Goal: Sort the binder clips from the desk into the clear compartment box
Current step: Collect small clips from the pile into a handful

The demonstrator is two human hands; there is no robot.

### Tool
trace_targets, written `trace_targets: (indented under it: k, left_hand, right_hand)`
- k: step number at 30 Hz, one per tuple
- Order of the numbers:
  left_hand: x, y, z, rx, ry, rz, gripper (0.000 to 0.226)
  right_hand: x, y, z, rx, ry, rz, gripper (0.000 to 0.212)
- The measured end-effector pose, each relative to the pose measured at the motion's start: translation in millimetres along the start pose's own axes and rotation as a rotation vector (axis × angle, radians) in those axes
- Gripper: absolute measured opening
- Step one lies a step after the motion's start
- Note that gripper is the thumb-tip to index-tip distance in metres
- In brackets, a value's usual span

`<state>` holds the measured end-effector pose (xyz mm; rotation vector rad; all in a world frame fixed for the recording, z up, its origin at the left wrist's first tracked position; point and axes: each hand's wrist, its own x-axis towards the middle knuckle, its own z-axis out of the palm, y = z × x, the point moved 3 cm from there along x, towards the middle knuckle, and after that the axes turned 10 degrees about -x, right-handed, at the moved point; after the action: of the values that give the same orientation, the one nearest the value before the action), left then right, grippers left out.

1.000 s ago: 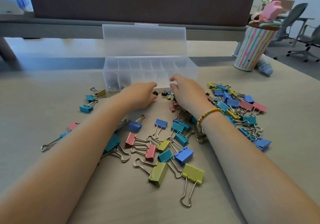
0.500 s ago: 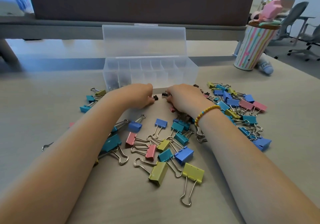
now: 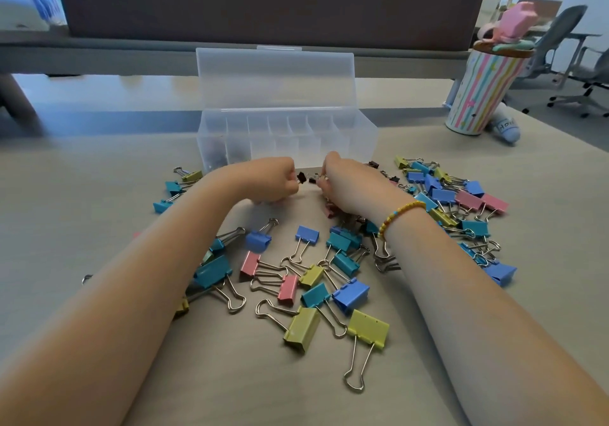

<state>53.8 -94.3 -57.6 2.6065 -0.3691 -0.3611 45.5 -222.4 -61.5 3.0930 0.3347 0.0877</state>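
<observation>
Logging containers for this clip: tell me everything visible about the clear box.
The box is translucent plastic, long and rectangular, standing on the desk behind the hands. Its hinged lid stands open and upright at the back. Thin dividers split it into a row of compartments. Small dark items show in the leftmost ones; the others look empty. Neither hand visibly touches it.

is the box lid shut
No, the lid stands upright behind the open box, so its compartments are uncovered.
</observation>
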Motion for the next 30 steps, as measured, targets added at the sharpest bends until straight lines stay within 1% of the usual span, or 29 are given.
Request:
trace_targets:
  k: [4,6,8,9,10,12,14,16,18,20,22,23,24,25,27,28,30]
  left_hand:
    - [-3,0,-12,-0.626,-0.009,0.017,0.011]
    - [-4,1,-18,-0.952,-0.01,0.037,0.018]
    - [-4,2,-24,-1.199,0.035,0.041,0.022]
    - [-5,3,-27,-1.295,0.054,0.05,0.023]
    - [-5,3,-29,-1.378,0.061,0.062,0.024]
    - [-7,4,-31,-1.499,0.049,0.09,0.025]
    - [-8,5,-30,-1.569,0.031,0.101,0.025]
    - [-7,6,-27,-1.617,0.008,0.086,0.023]
    - [-5,8,-22,-1.641,-0.017,0.06,0.023]
    - [-3,8,-17,-1.601,-0.022,0.021,0.027]
    - [0,8,-12,-1.438,0.03,-0.022,0.033]
    - [1,8,-9,-1.295,0.069,-0.03,0.035]
    - [1,8,-8,-1.105,0.099,-0.022,0.036]
    - [0,9,-6,-0.875,0.115,0.002,0.034]
    - [-2,15,-2,-0.434,0.096,0.103,0.026]
    - [-4,19,1,-0.279,0.067,0.175,0.022]
    - [-7,24,6,-0.13,-0.003,0.264,0.021]
  right_hand:
    - [-4,12,-8,0.662,-0.033,0.065,0.029]
    - [-5,15,-9,1.102,-0.101,0.081,0.028]
    - [-5,17,-8,1.553,-0.203,0.042,0.026]
    - [-6,18,-9,1.707,-0.245,0.005,0.025]
    - [-7,18,-10,1.81,-0.278,-0.034,0.025]
    - [-10,18,-12,1.894,-0.319,-0.095,0.024]
    - [-11,18,-12,1.893,-0.331,-0.087,0.029]
    - [-10,18,-8,1.86,-0.322,-0.014,0.036]
    - [-6,18,-3,1.821,-0.301,0.106,0.037]
    - [-4,21,1,1.766,-0.26,0.212,0.034]
    - [-3,25,1,1.699,-0.208,0.246,0.028]
    - [-4,27,0,1.66,-0.19,0.245,0.025]
    - [-5,29,-2,1.613,-0.178,0.239,0.021]
    - [-6,31,-3,1.553,-0.174,0.231,0.019]
    - [-7,34,-4,1.387,-0.179,0.222,0.022]
    - [-8,36,-5,1.302,-0.187,0.217,0.023]
    - [-11,40,-9,1.178,-0.23,0.176,0.022]
